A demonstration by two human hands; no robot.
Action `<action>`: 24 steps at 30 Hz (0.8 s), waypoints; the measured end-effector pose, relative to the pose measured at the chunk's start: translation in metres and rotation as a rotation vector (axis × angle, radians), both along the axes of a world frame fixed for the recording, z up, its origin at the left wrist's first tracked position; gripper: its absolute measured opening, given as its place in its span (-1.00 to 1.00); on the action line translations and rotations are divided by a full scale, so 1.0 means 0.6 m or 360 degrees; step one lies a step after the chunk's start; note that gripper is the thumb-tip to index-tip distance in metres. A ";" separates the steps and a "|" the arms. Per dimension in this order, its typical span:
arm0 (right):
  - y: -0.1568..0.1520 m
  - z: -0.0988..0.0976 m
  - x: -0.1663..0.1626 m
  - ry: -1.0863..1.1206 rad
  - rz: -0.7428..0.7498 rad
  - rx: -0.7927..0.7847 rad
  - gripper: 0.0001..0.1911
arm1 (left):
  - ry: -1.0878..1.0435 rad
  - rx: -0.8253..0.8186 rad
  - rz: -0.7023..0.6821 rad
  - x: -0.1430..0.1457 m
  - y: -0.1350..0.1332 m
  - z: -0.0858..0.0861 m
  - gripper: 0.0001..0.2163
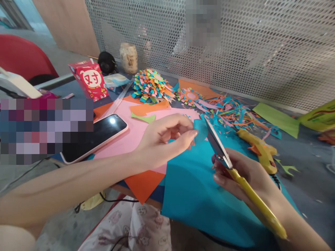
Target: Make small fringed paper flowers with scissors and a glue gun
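Observation:
My left hand (170,134) pinches a small piece of blue paper (201,130) between thumb and fingers. Close to its right, my right hand (238,170) holds scissors (244,188) with yellow handles, the blades pointing up and left toward the blue piece. The blades look closed or nearly so, and do not clearly touch the paper. Below both hands lies a large blue paper sheet (199,205), hanging over the table's front edge. Pink paper (115,146) and an orange sheet (145,184) stick out beneath my left arm.
A phone (96,137) rests on the left. Behind are a fringed multicolour paper ball (151,85), a paper flower (190,94), a heap of paper shreds (230,111) and a red drink carton (90,80). A yellow glue gun (259,150) lies right, before a perforated metal panel (248,45).

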State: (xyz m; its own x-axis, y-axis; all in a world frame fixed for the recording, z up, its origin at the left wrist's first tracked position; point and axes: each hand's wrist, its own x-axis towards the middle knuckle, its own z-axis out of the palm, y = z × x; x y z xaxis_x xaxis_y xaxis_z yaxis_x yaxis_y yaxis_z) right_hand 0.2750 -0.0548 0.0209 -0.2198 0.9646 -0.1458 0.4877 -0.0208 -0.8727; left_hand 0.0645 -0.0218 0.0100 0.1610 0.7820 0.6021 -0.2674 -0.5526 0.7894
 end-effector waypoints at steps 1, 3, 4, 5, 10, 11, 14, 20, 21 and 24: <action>-0.002 0.003 -0.002 0.0005 -0.0010 -0.0010 -0.58 | 0.0004 0.0003 0.0000 0.000 0.000 -0.001 -0.81; -0.004 0.006 -0.005 0.0014 -0.0019 -0.0011 -0.59 | -0.0005 0.0015 0.0008 -0.001 0.001 -0.002 -0.84; -0.004 0.006 -0.006 0.0020 -0.0021 -0.0008 -0.59 | -0.0018 0.0024 0.0013 -0.001 0.001 -0.003 -0.86; -0.004 0.006 -0.006 0.0026 -0.0024 -0.0007 -0.59 | -0.0033 0.0035 0.0017 -0.002 0.001 -0.003 -0.87; -0.001 0.002 -0.003 0.0043 -0.0023 -0.0042 -0.57 | -0.0032 0.0026 -0.0004 0.000 0.001 -0.002 -0.85; -0.001 0.002 -0.003 0.0048 -0.0016 -0.0040 -0.58 | -0.0019 0.0014 -0.0018 0.000 0.001 -0.001 -0.84; -0.001 0.002 -0.004 0.0069 -0.0019 -0.0042 -0.59 | 0.0013 -0.0008 -0.0055 0.002 0.000 -0.001 -0.81; -0.001 0.001 -0.001 0.0029 0.0010 -0.0025 -0.60 | 0.0011 0.0054 -0.0022 0.002 0.001 -0.003 -0.85; 0.000 -0.001 0.002 0.0025 0.0034 -0.0017 -0.60 | 0.0010 0.0051 -0.0016 0.002 0.001 -0.003 -0.86; 0.005 -0.012 0.012 0.0006 0.0101 0.0008 -0.60 | 0.0011 0.0000 -0.0001 0.001 0.000 -0.002 -0.88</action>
State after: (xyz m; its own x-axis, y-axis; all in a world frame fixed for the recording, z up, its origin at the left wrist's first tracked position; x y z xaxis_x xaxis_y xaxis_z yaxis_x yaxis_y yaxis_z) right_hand 0.2821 -0.0518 0.0140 -0.2810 0.9494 -0.1403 0.4847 0.0142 -0.8746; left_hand 0.0651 -0.0216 0.0086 0.1655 0.7818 0.6012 -0.2622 -0.5528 0.7910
